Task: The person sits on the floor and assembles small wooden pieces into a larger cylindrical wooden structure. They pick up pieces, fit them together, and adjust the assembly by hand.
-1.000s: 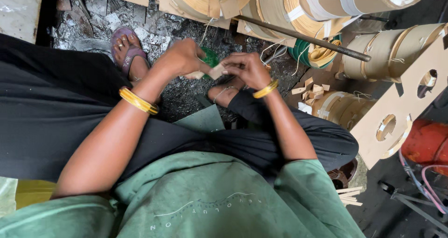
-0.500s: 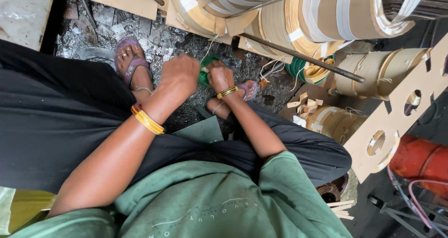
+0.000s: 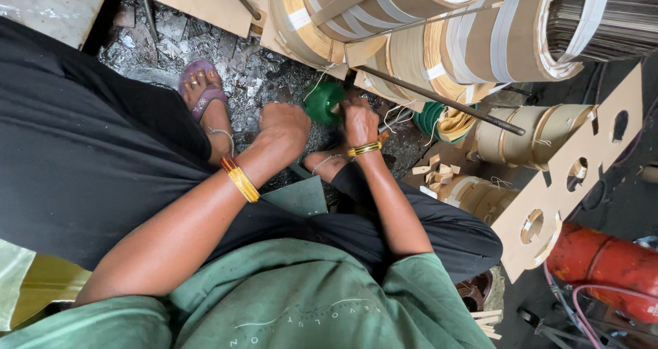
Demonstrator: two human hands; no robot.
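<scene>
At the frame's upper centre, a green roll [image 3: 323, 101] is gripped between the closed left hand [image 3: 282, 126] and right hand [image 3: 360, 121] (bangled wrists), below cardboard spools [image 3: 425, 54].

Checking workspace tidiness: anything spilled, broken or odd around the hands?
Yes. Grey debris litters the floor around the sandalled foot, and small wood offcuts lie scattered by the coils. Both hands, left and right, meet at a green spool; it looks intact.

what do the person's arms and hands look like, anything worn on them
Both arms are bare from short green sleeves down. The left hand has yellow and orange bangles at its wrist; the right hand has a gold bangle. No gloves.
</scene>
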